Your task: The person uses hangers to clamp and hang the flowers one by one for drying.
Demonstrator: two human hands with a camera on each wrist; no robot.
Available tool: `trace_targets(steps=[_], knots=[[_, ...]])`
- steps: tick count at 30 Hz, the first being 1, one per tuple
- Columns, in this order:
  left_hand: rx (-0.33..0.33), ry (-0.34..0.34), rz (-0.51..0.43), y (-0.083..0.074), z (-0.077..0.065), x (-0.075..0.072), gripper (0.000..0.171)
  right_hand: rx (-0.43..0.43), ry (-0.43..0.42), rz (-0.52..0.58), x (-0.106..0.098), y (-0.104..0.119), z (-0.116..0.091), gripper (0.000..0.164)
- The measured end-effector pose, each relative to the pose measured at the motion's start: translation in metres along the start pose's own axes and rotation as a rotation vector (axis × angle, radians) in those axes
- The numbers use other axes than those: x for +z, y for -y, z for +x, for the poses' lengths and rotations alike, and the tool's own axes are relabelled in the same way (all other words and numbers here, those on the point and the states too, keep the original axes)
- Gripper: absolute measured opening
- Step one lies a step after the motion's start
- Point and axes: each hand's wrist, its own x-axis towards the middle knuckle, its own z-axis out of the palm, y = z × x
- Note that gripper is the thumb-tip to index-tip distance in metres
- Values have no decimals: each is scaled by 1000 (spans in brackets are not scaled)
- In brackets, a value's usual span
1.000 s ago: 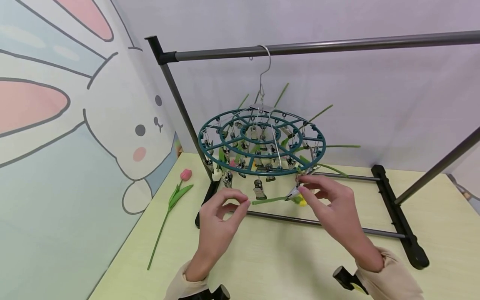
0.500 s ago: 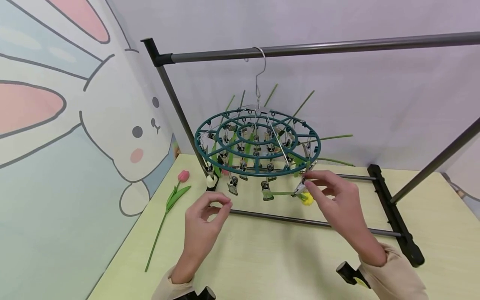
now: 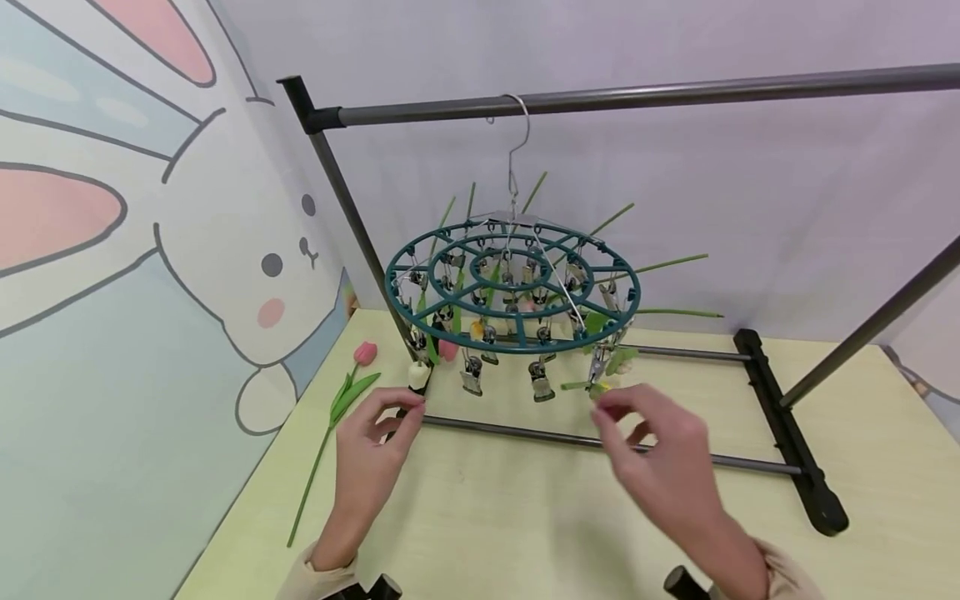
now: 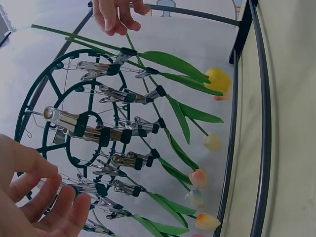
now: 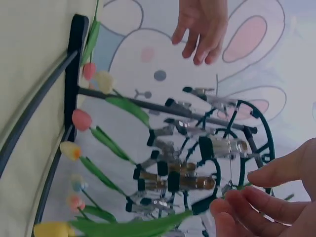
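A round teal clip hanger point(image 3: 517, 344) hangs by its wire hook from a dark metal rail. Metal clips dangle from its rings, and several artificial tulips point(image 4: 197, 177) hang heads down in them. My right hand point(image 3: 663, 467) is just below the front right clip point(image 3: 599, 360), thumb and fingers bent loosely, nothing held. That clip has a yellow tulip point(image 5: 52, 229) in its jaws, partly hidden in the head view. My left hand point(image 3: 371, 458) hovers at the front left with nothing in its loosely bent fingers, close below a white tulip head point(image 3: 418, 373).
A pink tulip point(image 3: 365, 354) lies on the pale table at the left. The dark rack point(image 3: 637, 95) spans the scene, its feet and lower bars point(image 3: 517, 432) on the table. A wall with a rabbit drawing point(image 3: 247, 275) stands close at the left.
My right hand has let go of the front right clip and moved down from it. My left hand has drawn away to the left. The hanger has turned a little.
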Motion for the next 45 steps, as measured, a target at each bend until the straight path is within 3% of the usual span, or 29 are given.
trace_targets(steps=[10,16,24,33,36,45], knots=[[-42,-71,61,10,0,-15,12,157,116,-30,41,12,-10,42],[-87,-98,114,19,1,-27,20,133,97,-10,52,11,-2,53],[-194,-111,217,24,4,-39,27,161,93,23,60,13,5,54],[-221,-138,315,66,6,-61,30,111,62,40,61,16,17,47],[-257,-138,359,78,8,-67,30,105,59,40,59,16,19,50],[-355,-115,456,107,9,-85,32,65,23,-4,52,15,23,23]])
